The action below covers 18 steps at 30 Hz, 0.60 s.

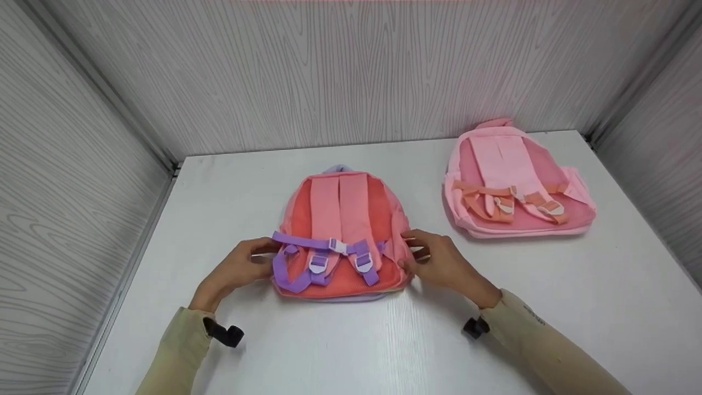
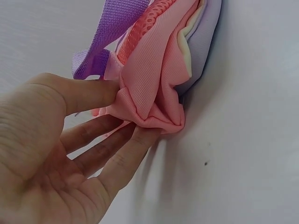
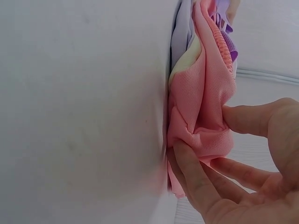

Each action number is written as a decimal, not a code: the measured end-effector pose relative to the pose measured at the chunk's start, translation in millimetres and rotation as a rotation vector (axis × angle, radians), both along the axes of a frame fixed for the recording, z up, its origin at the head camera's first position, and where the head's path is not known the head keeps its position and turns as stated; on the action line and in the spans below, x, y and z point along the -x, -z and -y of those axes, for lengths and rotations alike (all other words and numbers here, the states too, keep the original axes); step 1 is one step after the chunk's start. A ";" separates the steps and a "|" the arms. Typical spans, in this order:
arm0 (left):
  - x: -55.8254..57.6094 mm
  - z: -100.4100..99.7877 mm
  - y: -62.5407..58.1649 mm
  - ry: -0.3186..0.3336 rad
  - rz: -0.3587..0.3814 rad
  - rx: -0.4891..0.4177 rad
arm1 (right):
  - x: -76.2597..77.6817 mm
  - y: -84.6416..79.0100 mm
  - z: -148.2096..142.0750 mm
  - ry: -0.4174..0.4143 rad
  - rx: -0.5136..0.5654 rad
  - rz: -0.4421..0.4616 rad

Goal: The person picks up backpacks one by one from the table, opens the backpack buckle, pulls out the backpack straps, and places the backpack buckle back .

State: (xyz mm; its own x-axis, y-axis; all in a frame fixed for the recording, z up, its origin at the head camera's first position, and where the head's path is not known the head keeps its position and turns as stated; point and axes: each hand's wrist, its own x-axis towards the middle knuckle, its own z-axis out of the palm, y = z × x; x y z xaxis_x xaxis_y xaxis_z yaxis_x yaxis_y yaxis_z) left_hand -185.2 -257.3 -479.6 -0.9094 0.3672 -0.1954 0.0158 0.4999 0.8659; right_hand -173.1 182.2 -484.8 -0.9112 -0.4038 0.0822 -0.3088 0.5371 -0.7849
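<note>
A coral-and-pink child's backpack (image 1: pixel 354 203) lies on the table with its strap side up, its top loop toward the back wall. Purple webbing (image 1: pixel 301 241) with white buckles crosses its lower half. At its left side, my left hand (image 1: pixel 238 266) pinches the pink side fabric (image 2: pixel 147 88) between thumb and fingers. My right hand (image 1: pixel 441 260) does the same on the opposite side, its thumb on top of the pink fold (image 3: pixel 205 107) and fingers beneath. Pale yellow and lavender panels show along the lower edge in both wrist views.
A lighter pink backpack (image 1: pixel 502 164) with orange webbing lies strap side up at the back right of the white table (image 1: pixel 351 345). Wood-grained panels (image 1: pixel 351 71) stand behind and on both sides. Small black devices (image 1: pixel 225 333) are worn at both wrists.
</note>
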 end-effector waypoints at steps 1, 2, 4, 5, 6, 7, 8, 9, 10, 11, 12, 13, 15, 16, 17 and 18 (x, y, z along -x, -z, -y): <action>0.0 -2.0 0.2 -0.001 0.002 -0.002 | -0.1 -0.7 -1.9 0.003 -0.004 0.006; 0.0 -4.0 0.6 -0.002 0.003 -0.003 | -0.4 -1.5 -3.7 0.005 -0.008 0.013; -0.1 -8.3 1.1 -0.005 0.004 -0.010 | -0.4 -1.8 -7.9 0.001 -0.014 0.013; -0.1 -10.4 1.6 -0.003 0.001 -0.014 | -0.4 -2.2 -10.0 0.000 -0.014 0.014; -0.1 -12.8 1.9 -0.002 -0.001 -0.017 | -0.5 -2.4 -12.2 0.000 -0.014 0.016; -0.2 -15.0 2.1 -0.003 -0.002 -0.019 | -0.5 -2.7 -14.4 0.002 -0.014 0.018; -0.6 -17.4 2.0 -0.007 -0.002 -0.021 | -0.5 -3.0 -16.5 0.003 -0.014 0.019; -1.2 -19.8 1.6 -0.012 -0.002 -0.024 | -0.6 -3.1 -18.5 0.005 -0.013 0.020; -1.8 -22.1 1.3 -0.012 -0.003 -0.024 | -0.9 -3.6 -20.3 0.008 -0.009 0.021; -2.4 -24.3 1.3 -0.013 -0.002 -0.029 | -1.3 -3.7 -22.3 0.010 -0.003 0.024; -3.2 -26.7 1.0 -0.014 -0.004 -0.033 | -2.1 -3.2 -24.5 0.008 0.002 0.022; -3.8 -29.1 0.7 -0.011 -0.011 -0.033 | -3.3 -2.9 -26.7 0.006 0.007 0.022; -5.0 -33.7 0.8 0.005 -0.029 -0.041 | -6.3 -1.6 -31.4 0.003 0.011 0.020; -5.5 -35.8 1.3 0.012 -0.039 -0.044 | -7.8 -0.9 -33.7 0.002 0.008 0.019; -6.1 -37.8 1.6 0.014 -0.049 -0.048 | -9.1 -0.2 -35.8 0.003 0.003 0.018; -6.5 -39.8 2.0 0.015 -0.056 -0.050 | -10.2 0.1 -37.9 0.004 -0.001 0.016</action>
State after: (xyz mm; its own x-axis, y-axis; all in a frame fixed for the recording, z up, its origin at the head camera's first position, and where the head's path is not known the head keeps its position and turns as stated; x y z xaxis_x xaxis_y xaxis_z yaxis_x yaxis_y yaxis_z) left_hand -178.7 -217.5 -481.6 -0.9127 0.3890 -0.1251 0.0725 0.4555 0.8873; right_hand -162.9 220.0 -484.9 -0.9139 -0.4003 0.0670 -0.2940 0.5391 -0.7893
